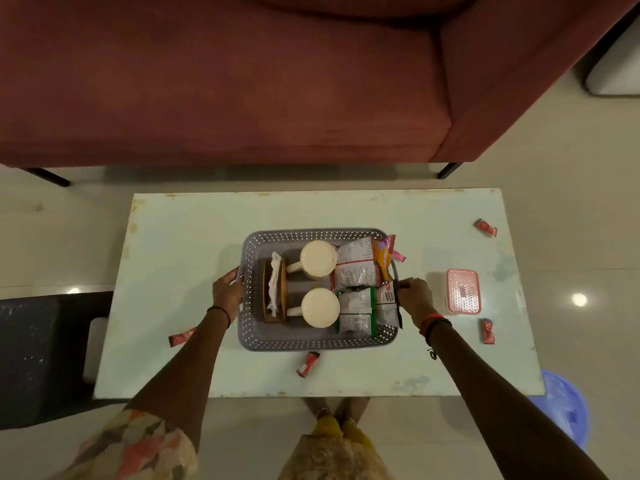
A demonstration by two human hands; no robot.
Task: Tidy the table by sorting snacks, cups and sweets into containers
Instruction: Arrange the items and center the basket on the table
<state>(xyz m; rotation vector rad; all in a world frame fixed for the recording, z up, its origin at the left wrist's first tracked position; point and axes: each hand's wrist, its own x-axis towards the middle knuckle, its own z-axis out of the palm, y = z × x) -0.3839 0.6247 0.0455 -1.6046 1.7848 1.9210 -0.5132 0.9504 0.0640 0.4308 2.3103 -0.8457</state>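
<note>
I had the basket [317,341] gripped at both short ends: left hand [227,292] closed on its left rim, right hand [414,296] closed on the right handle. It sat mid-counter [194,237], loaded with two cups [318,258] and snack packets [356,275]. I judged that snack and cup sorting was done. Four sweets [308,363] lay loose outside my fingers [230,275]; collecting them into the pink box [463,291] should come next.

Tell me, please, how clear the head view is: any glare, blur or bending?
Head view: dim, warm light; a lamp glares off the floor; wide-angle lens bows the table edges and sofa; print on the packets is too soft to read.
</note>
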